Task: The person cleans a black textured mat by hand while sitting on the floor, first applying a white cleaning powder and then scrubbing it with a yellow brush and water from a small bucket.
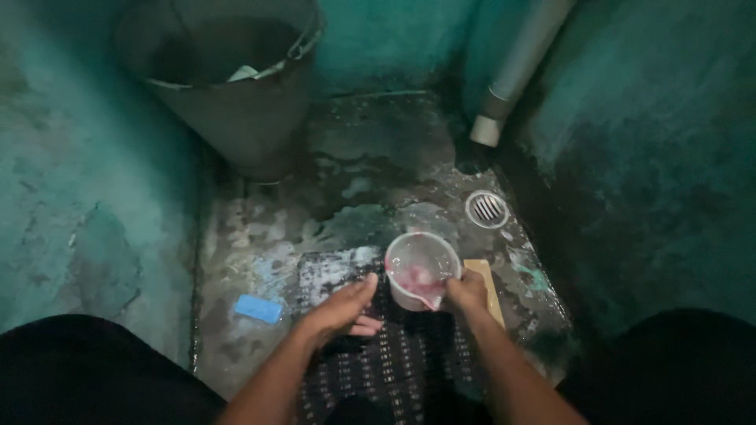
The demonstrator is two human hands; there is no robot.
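Observation:
My right hand (466,290) grips a translucent plastic mug (420,267) by its side, tilted over a dark patterned cloth (378,354) spread on the wet floor. Something pinkish shows inside the mug. My left hand (340,311) lies flat, palm down, on the cloth just left of the mug, fingers together. A pale wooden board or brush (488,283) sits partly hidden behind my right hand.
A blue soap bar (258,308) lies on the floor to the left of the cloth. A large metal bucket (228,71) stands at the back left. A round floor drain (487,208) and a grey pipe (516,71) are at the back right. Teal walls close both sides.

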